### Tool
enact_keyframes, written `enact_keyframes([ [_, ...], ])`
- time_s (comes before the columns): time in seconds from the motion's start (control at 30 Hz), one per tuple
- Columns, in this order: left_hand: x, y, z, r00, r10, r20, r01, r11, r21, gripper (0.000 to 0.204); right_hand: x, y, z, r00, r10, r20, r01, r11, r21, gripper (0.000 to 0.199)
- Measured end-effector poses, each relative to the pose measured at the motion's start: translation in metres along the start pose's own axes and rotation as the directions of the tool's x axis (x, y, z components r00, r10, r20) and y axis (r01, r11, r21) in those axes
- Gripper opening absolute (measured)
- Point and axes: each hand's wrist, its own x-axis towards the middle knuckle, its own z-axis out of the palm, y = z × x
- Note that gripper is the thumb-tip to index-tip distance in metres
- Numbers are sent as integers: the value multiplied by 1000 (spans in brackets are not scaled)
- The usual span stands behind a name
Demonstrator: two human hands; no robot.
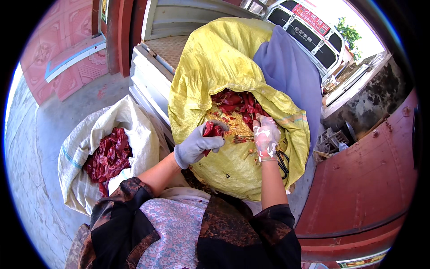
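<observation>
Left hand [197, 145], grey glove, fingers curled round dried red chili [211, 130] over yellow sack [210, 67] mouth. Right hand [266, 136] closed, scissors [283, 162] dangling at wrist. White sack [130, 121] at left partly filled with chilies [107, 157]. Yellow sack holds many more, plus seeds [235, 127]; sorting looks partway. Truck behind.

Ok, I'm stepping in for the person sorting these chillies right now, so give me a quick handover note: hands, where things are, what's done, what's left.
Left hand, gloved, grips a few dried red chillies over the yellow sack.
Right hand, gloved, rests inside the sack mouth, with scissors hanging at its wrist.
Loose seeds and bits lie in the yellow sack, whole chillies behind them.
White sack on the left is partly filled with chillies.
Left: plenty of chillies remain in the yellow sack.
</observation>
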Motion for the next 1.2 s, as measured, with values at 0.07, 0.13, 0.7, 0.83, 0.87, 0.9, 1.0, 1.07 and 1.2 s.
enact_keyframes([
  [0.07,-2,-1,-3,999,-48,-13,49,999,5,31,5,-7,-10,989,129,69,-133,989,60,45],
  [0.13,-3,-3,-4,997,-76,-16,76,997,-8,26,6,-10,-18,981,152,120,-153,988,3,50],
  [0.7,7,-9,2,998,-61,27,65,971,-231,17,-25,2,-23,903,427,-39,-155,410,899,16],
  [0.83,8,-11,5,1000,-16,4,16,989,-150,21,-47,-40,-50,866,310,392,-366,-139,920,20],
  [0.87,9,-11,7,1000,12,-13,-13,993,-115,22,-56,-48,-51,855,268,444,-404,-192,894,19],
  [0.9,9,-10,7,999,41,-30,-43,996,-80,24,-64,-55,-53,841,223,493,-442,-242,864,19],
  [1.0,18,-15,-3,990,109,85,-107,994,-31,28,-84,-76,-42,812,189,552,-502,-253,827,20],
  [1.07,10,-6,11,998,67,14,-66,995,-80,31,-91,-82,-38,786,151,600,-565,-219,795,19],
  [1.2,9,-12,6,994,82,-66,-84,996,-29,33,-88,-79,-40,801,46,597,-597,-5,802,21],
])
